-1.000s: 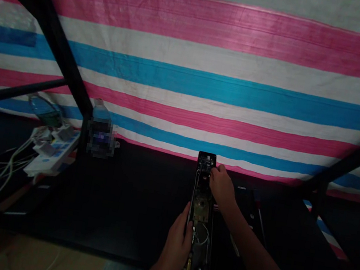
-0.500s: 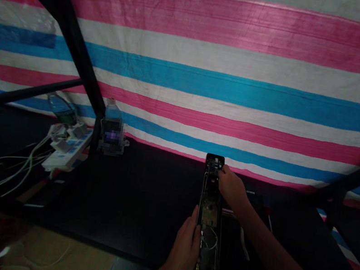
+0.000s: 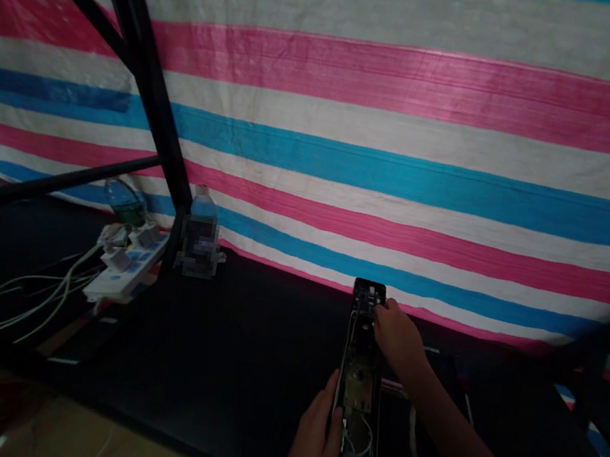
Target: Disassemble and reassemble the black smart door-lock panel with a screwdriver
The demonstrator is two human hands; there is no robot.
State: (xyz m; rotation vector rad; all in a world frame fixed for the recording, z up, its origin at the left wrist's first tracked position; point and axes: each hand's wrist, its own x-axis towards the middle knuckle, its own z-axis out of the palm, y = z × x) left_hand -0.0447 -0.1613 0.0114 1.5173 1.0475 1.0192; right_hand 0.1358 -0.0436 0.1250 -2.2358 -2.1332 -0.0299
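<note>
A long, narrow black housing, which looks like an opened electronic door lock, stands lengthwise in front of me. Its inside faces up, showing a circuit board near the far end, a metal plate in the middle, thin pale wires and a brass-coloured part low down. My left hand grips its left side near the close end, thumb over the rim. At the far right edge, my right hand has its fingers closed on the housing beside the circuit board. Whether those fingertips hold anything small is too dark to tell.
A black tabletop carries a white power strip with plugs and cables at left. Bottles stand near it, one clear bottle by a black metal post. Striped plastic sheeting hangs behind. A pale cable lies right of the housing.
The whole scene sits slightly lower and further right as the camera has shifted. Both hands keep their places on the lock housing.
</note>
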